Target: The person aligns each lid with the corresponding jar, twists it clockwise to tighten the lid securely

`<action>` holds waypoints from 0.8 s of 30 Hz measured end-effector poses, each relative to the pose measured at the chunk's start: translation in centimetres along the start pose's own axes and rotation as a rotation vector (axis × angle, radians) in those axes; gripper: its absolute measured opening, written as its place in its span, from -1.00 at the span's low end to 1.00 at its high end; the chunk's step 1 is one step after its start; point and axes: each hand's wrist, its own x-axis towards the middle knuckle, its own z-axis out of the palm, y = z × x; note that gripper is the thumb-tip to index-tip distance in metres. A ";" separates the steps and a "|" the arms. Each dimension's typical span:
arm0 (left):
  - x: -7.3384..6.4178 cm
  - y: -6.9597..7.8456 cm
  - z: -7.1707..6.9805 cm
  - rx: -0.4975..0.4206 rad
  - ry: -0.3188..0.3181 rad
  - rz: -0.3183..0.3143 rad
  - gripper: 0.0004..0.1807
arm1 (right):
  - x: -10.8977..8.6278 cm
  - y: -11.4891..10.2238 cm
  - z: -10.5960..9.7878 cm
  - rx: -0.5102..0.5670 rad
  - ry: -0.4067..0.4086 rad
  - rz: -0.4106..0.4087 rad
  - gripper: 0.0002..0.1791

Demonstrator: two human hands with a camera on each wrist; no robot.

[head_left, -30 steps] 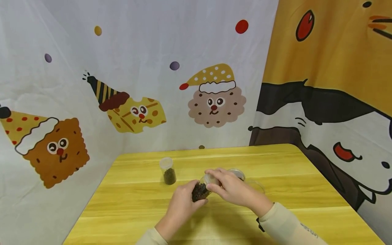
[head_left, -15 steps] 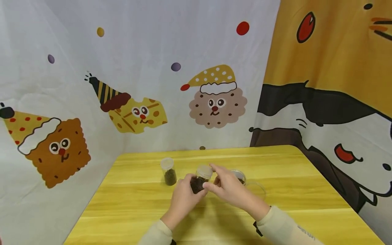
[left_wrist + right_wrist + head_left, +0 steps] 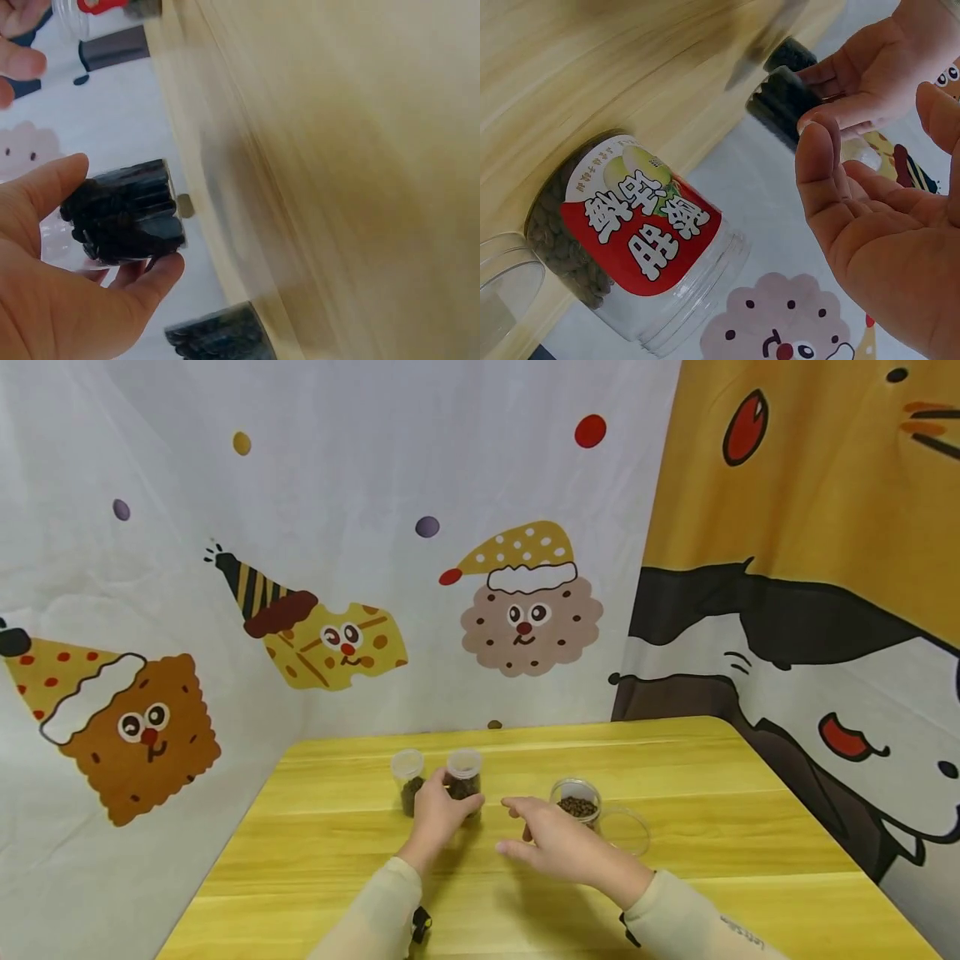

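Beside one jar [image 3: 410, 792], the left hand [image 3: 439, 812] holds another jar [image 3: 464, 785]; the right hand [image 3: 561, 842], wide, is near the big jar [image 3: 577, 807].

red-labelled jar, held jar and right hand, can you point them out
Red-labelled jar [image 3: 639, 225]: right wrist view, middle of its label
Held jar [image 3: 126, 214]: left wrist view, middle of its side wall
Right hand [image 3: 566, 845]: head view, back of the hand
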 end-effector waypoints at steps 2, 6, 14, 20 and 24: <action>0.5 -0.3 0.2 0.006 0.001 -0.015 -0.38 | 0.0 0.0 0.2 -0.006 -0.003 0.002 -0.22; 1.4 -1.1 0.5 0.021 0.011 -0.038 -0.38 | -0.1 -0.1 0.4 -0.013 -0.029 -0.004 -0.24; 2.4 -1.4 1.7 0.035 0.025 -0.043 -0.37 | -0.4 0.1 0.4 -0.031 -0.056 -0.020 -0.24; 3.4 -1.2 2.9 0.017 0.014 -0.046 -0.35 | -0.4 0.6 0.7 -0.048 -0.063 -0.030 -0.20; 4.4 -1.2 3.6 -0.017 0.020 -0.085 -0.33 | -0.5 0.6 0.5 -0.070 -0.073 -0.028 -0.21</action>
